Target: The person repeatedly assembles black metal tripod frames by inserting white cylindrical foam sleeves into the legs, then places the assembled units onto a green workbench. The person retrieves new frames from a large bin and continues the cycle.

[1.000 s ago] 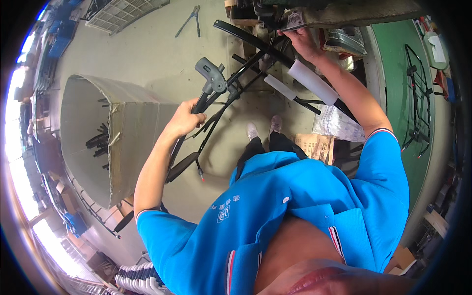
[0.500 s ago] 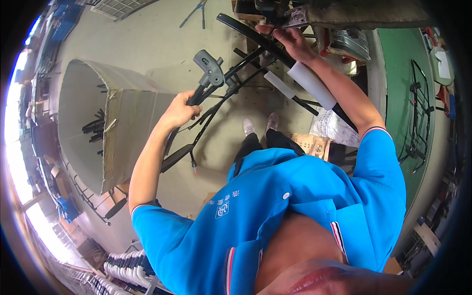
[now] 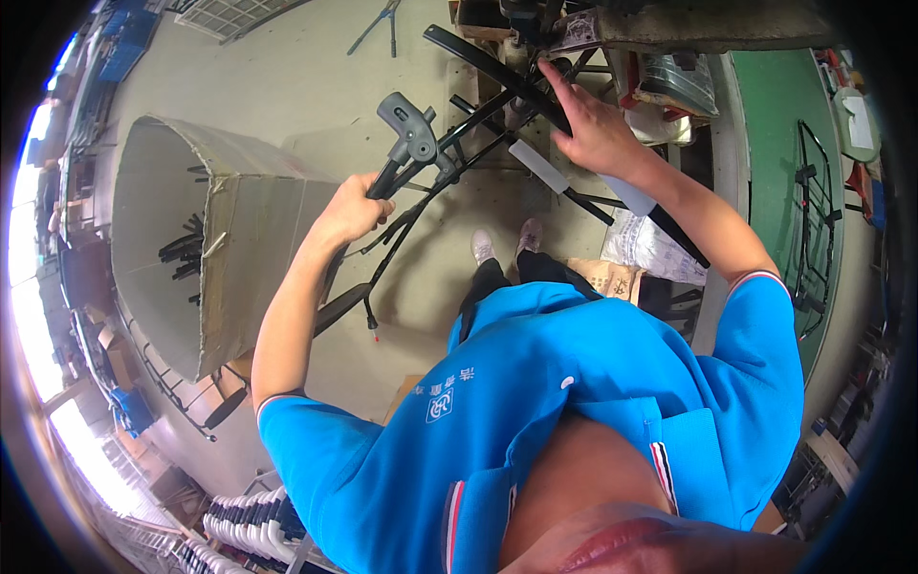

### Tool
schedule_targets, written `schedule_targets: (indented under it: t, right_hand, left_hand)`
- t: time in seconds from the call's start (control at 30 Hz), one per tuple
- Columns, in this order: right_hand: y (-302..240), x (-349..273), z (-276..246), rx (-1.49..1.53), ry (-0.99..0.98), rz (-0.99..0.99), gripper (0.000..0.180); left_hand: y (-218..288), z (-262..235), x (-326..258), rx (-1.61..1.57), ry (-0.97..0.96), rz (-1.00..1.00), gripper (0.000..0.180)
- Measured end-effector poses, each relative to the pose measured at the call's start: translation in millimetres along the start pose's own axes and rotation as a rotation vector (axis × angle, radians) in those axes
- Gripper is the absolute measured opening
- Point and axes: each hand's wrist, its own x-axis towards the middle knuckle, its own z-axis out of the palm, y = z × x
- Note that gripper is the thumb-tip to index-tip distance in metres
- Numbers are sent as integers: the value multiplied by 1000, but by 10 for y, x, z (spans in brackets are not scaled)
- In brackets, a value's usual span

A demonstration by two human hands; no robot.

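A black tubular folding frame (image 3: 478, 120) with a grey plastic joint (image 3: 409, 129) spans the space before me. My left hand (image 3: 359, 209) is closed round its black tube just below that joint. My right hand (image 3: 602, 139) lies over a long black bar (image 3: 478, 59) of the frame, its forefinger stretched forward and its thumb apart. Whether the palm rests on the bar is hidden. White foam sleeves wrap parts of the tubes; one sleeve (image 3: 538, 166) shows between my hands, and another (image 3: 626, 195) is partly under my right forearm.
A large open cardboard box (image 3: 253, 230) with black parts inside stands at the left. A workbench edge (image 3: 708, 29) runs along the top right. Plastic-wrapped bags (image 3: 650, 247) and a brown paper bag (image 3: 612, 279) lie near my feet. Another black frame (image 3: 811, 220) rests on the green surface.
My right hand has drawn back from the bench fittings toward me along the black bar. My left hand keeps its grip, and the grey joint has shifted very slightly.
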Motion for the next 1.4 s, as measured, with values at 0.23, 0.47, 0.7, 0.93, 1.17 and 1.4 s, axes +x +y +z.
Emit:
schedule_targets:
  t: [0.23,0.47,0.7,0.93,1.17,1.4]
  right_hand:
    - [6,165,21,-21,123,-29,77]
    - [-97,275,-168,15,-79,26,65]
    - [189,580,-212,280,-147,-12,59]
    - [111,669,-411,485,-364,236,52]
    - [306,725,-308,595,-407,217,44]
    - [377,725,-267,618,-423,152,39]
  left_hand:
    - [21,-131,72,118,-11,6,16]
    - [4,-236,90,156,-43,22,24]
    - [75,-376,89,120,-82,-14,28]
    - [110,-336,40,9,-74,7,30]
    - [129,-279,75,35,-62,5,23]
    - [61,-213,109,-33,-38,11,21]
